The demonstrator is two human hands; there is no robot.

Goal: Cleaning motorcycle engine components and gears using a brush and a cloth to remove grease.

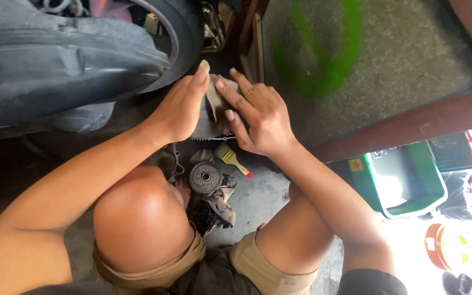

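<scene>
Concrete floor (258, 196); left hand (178, 109), right hand (260, 117) pinch rag (214, 98) on toothed disc (206, 130)

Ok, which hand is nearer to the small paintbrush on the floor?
Right. The right hand sits directly above the paintbrush, its palm edge almost over the bristles. The left hand is farther up and to the left, pressing the rag on the toothed gear.

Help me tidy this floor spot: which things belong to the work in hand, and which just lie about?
In hand:
left hand
right hand
grey-beige rag
toothed round metal gear

Lying about:
small yellow-handled brush with red tip
round dark metal clutch gear
dirty crumpled cloth
green plastic bin
</scene>
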